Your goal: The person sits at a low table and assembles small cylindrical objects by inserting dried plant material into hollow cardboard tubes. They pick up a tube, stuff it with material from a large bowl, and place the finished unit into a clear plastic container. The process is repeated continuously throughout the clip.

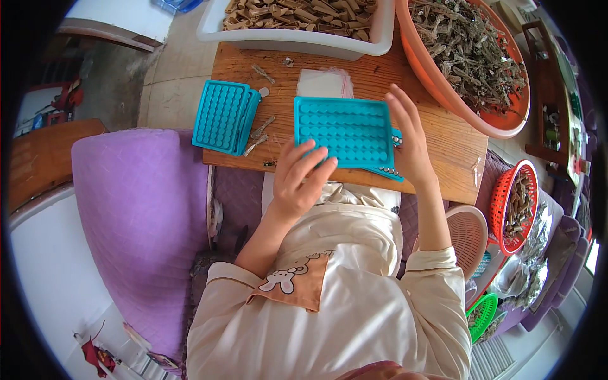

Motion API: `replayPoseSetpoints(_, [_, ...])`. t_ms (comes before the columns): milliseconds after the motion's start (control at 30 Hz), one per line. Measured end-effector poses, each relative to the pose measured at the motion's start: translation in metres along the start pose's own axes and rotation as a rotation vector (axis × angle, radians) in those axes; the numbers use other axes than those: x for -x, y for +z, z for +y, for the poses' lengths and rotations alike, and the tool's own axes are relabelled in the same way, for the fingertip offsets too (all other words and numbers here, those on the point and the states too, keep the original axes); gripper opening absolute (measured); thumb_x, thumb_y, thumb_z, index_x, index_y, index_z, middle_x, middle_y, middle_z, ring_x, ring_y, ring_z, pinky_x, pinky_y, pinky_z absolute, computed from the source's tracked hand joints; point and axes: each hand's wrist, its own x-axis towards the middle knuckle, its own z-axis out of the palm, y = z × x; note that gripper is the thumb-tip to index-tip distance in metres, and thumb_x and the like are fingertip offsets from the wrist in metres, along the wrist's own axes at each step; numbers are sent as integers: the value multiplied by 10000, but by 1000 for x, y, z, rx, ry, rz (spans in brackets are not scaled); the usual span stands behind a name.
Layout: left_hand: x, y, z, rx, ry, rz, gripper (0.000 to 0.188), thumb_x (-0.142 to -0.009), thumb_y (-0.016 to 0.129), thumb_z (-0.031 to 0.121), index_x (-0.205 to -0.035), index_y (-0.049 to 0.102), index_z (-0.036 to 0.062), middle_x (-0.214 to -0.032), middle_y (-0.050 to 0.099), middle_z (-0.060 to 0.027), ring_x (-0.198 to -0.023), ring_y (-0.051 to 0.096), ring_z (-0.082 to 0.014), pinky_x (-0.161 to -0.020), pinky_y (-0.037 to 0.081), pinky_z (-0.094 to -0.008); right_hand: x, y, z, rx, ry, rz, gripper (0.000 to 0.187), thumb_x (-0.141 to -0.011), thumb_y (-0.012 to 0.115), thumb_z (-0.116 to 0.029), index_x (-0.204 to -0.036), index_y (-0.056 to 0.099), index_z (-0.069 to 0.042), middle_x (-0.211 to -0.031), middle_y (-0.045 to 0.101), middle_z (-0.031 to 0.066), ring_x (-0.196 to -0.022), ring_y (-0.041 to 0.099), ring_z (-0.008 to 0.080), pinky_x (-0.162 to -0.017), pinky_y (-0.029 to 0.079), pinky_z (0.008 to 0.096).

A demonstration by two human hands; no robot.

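Observation:
A teal plastic tray (345, 131) with rows of round bumps lies near the table's front edge. It rests over another teal tray (387, 171), whose edge sticks out at the near right with small silvery round pieces along it. My left hand (296, 179) is at the upper tray's near left corner, its fingers spread and the tips over the rim. Along the right side stands my right hand (408, 136), fingers stretched upward and the palm toward the tray's edge. Whether its thumb touches the trays is hidden.
A stack of teal trays (221, 117) stands on the wooden table (278, 69) at left, beside dried stalk bits (258, 145). Behind are a white bin (297, 39) of brown pieces and an orange basin (437, 88) of dried plant matter. Baskets, including a red one (496, 209), sit at right.

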Motion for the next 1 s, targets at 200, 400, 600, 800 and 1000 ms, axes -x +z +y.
replayPoseSetpoints(200, [3, -1, 1, 66, -11, 38, 230, -632, 673, 10, -835, 615, 102, -920, 534, -30, -882, 533, -217, -770, 464, -385, -2, -1, -13, 231, -231, 144, 402, -555, 660, -82, -955, 636, -119, -1112, 486, 144, -1021, 472, 341, -836, 425, 401])
replayPoseSetpoints(400, [-7, -10, -12, 183, -115, -108, 171, -624, 705, 63, -760, 601, 75, -773, 558, -36, -778, 549, -204, -727, 459, -346, 14, 4, -10, 363, -226, 211, 373, -555, 659, -116, -928, 651, -118, -1085, 499, 146, -966, 496, 336, -789, 445, 390])
replayPoseSetpoints(600, [-42, -51, -68, 20, -394, 4, 106, -661, 693, 75, -692, 592, 78, -703, 587, -41, -672, 556, -187, -623, 444, -288, 37, -3, -7, 500, 53, 346, 303, -597, 654, -55, -896, 662, -102, -1094, 500, 145, -961, 510, 302, -842, 400, 340])
replayPoseSetpoints(800, [-117, -176, -221, -400, -1029, 44, 382, -838, 519, 277, -1127, 523, 28, -1110, 544, -70, -1066, 458, -147, -938, 291, -285, 95, -39, 37, -511, 535, 469, 436, -795, 542, -10, -1212, 415, -34, -1103, 510, 84, -939, 544, 184, -788, 447, 277])
replayPoseSetpoints(1000, [-149, -161, -295, -178, -921, -637, 555, -793, 517, 445, -1198, 474, 67, -1233, 459, -106, -1164, 388, -186, -980, 241, -304, 110, -43, 33, -738, 777, 335, 542, -812, 487, 19, -1286, 227, -27, -1071, 532, 131, -899, 574, 166, -756, 485, 273])
